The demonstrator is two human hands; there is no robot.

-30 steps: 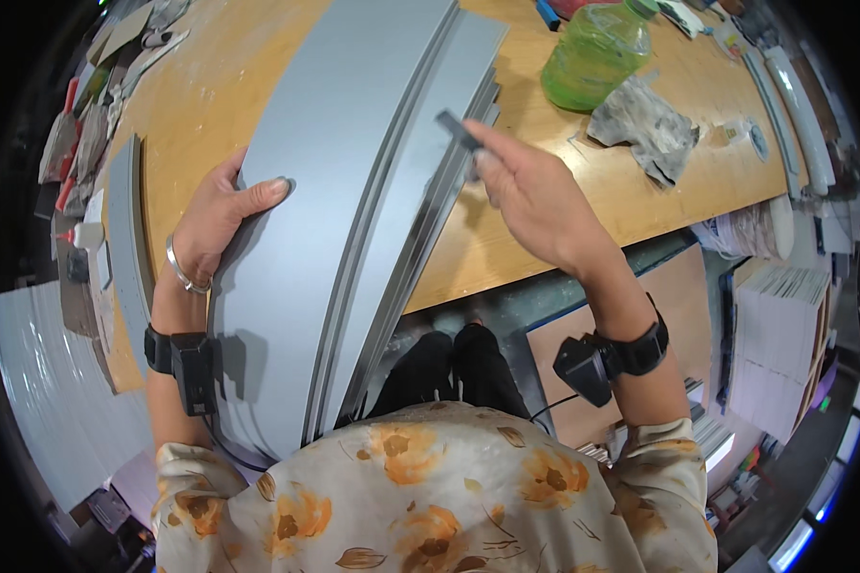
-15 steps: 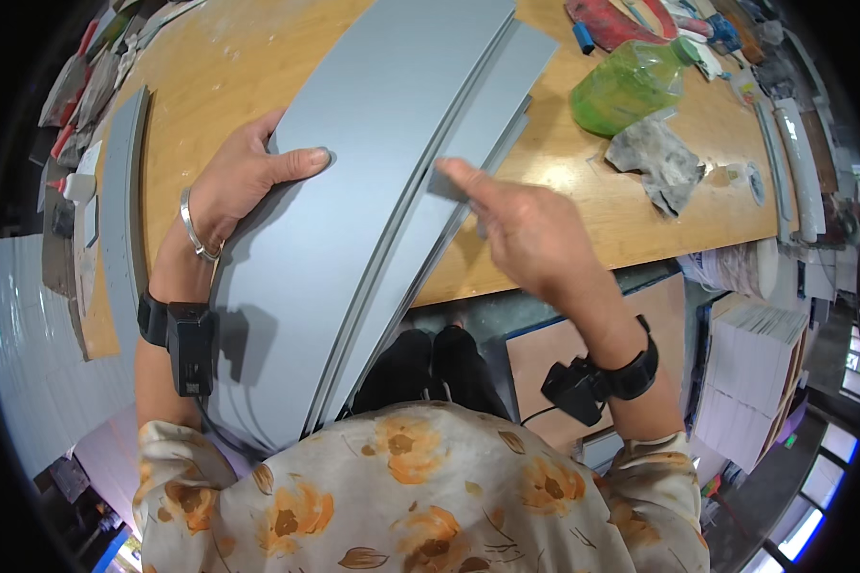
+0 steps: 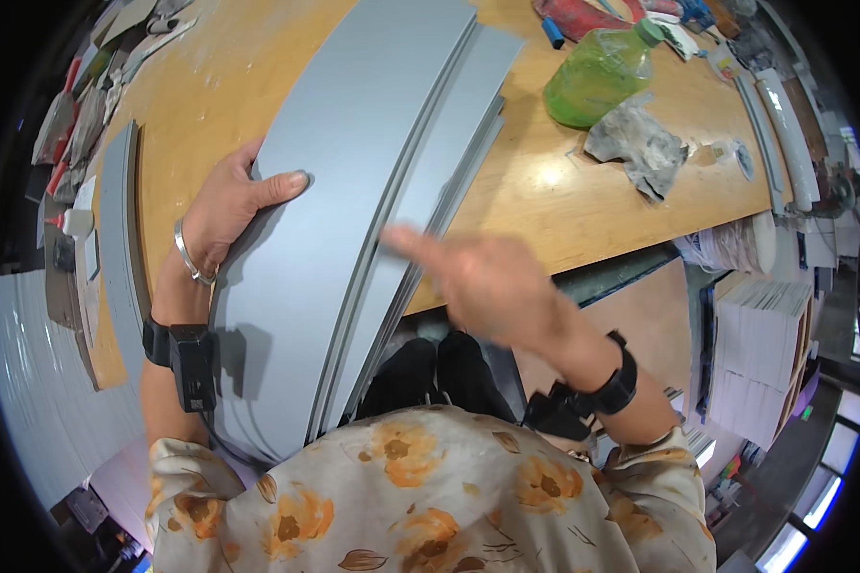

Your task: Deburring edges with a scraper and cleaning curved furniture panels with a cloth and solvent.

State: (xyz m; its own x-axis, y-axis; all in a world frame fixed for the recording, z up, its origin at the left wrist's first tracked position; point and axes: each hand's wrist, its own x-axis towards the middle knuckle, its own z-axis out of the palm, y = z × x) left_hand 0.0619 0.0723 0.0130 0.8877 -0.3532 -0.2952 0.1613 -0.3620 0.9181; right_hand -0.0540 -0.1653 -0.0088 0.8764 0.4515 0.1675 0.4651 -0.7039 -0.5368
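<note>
A large light-grey panel (image 3: 306, 181) with a curved outer edge lies on top of other grey panels (image 3: 449, 105), fanned out under its right side. My left hand (image 3: 229, 201) grips the top panel's left edge, thumb on the upper face and fingers hidden underneath. My right hand (image 3: 492, 286), blurred by motion, is at the grooved right edge of the top panel. Its index finger points along the edge and the other fingers are curled in. What it holds, if anything, cannot be made out.
On the wooden table (image 3: 506, 191) stand a bottle of green liquid (image 3: 597, 76) and, beside it, a crumpled grey sheet (image 3: 637, 148). A curved grey strip (image 3: 119, 220) and a small white bottle with a red tip (image 3: 76, 222) lie left. Stacked white boards (image 3: 760, 353) stand right, below table height.
My right hand has slid down along the panel's edge toward me. The left hand keeps its hold, and the view has shifted slightly.
</note>
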